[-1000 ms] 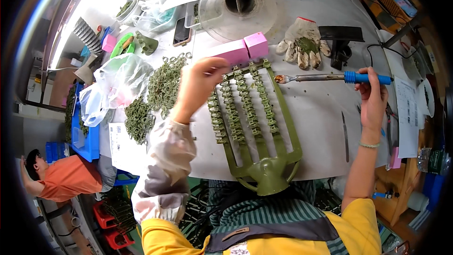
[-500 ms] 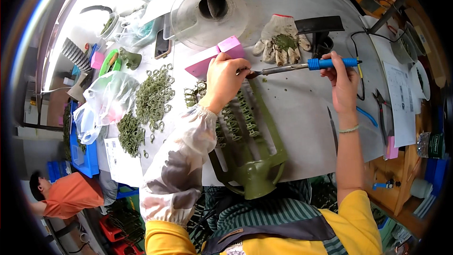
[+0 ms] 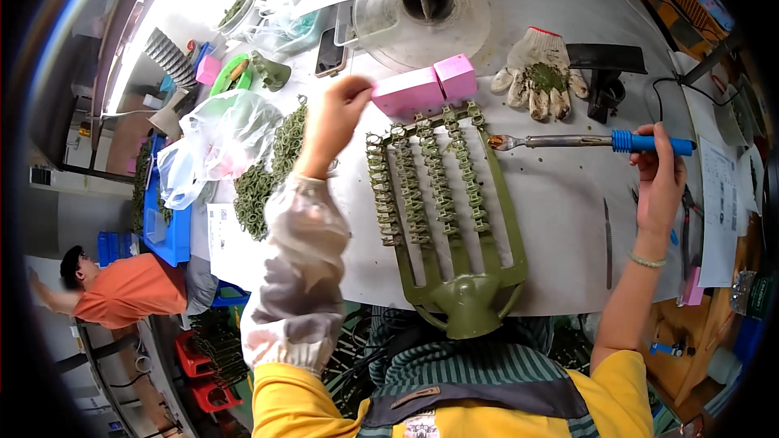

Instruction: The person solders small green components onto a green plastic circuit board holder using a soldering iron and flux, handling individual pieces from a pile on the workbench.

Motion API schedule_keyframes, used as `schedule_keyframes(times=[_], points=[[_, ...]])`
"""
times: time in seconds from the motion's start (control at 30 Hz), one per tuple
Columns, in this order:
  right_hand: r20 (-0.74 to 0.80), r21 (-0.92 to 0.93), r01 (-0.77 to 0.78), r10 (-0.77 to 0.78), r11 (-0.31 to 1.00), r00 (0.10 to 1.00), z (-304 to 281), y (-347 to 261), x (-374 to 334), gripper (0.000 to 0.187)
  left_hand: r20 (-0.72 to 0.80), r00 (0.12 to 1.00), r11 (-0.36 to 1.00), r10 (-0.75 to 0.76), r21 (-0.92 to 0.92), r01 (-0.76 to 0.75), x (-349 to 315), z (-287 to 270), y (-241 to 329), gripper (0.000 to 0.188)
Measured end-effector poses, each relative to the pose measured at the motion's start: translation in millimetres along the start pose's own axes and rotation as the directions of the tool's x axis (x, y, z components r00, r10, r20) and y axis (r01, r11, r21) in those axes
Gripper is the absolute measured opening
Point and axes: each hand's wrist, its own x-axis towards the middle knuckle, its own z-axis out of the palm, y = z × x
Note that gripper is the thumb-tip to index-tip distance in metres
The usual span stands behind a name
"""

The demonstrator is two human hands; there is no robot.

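The blue-handled tool (image 3: 591, 141) was gripped well behind its metal tip (image 3: 501, 143) by the right hand (image 3: 659, 182), presumably for protection; any contents of the curled left hand (image 3: 333, 123) couldn't be told.

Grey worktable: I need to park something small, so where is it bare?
Bare: between green frame and thin metal tool, below the blue-handled tool; also behind the stained glove. Crowded: left side, with green rings and plastic bag.
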Motion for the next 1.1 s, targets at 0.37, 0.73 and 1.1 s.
schedule_keyframes(times=[0.37,0.73,1.1], points=[[0.0,-0.054,0.014,-0.014,0.998,1.0,-3,-7,-7,0.027,-0.167,0.979,0.845,-0.12,0.5,0.189,-67,-13,-71,0.019],[-0.018,-0.081,0.048,-0.049,0.996,0.999,-9,-16,-11,0.027,0.183,0.926,0.861,-0.331,-0.343,0.375,-55,-26,2,0.019],[0.058,-0.058,0.029,-0.026,0.998,0.998,-2,7,0,0.025,0.164,0.95,0.959,0.267,0.055,-0.279,-33,87,84,0.015]])
